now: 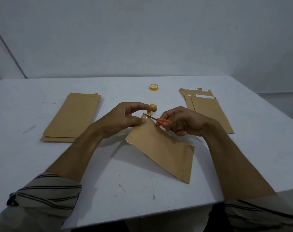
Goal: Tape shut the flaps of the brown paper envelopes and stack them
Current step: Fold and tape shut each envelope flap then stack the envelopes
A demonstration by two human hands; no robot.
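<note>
The envelope sits askew on the table. At its far end your left hand pinches the flap corner, likely tensioning the tape strip; your right hand grips the scissors to cut it. Just beyond, the tape roll is half hidden; the strip itself is indistinct.

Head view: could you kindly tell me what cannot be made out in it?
All in the head view:
Tape roll: half hidden behind the left hand's forefinger.
Envelope flap: the clear tape on it is too faint to tell if cut.
Scissors handles: covered by the right hand's fingers.
Right stack: overlapping, count unclear.
</note>
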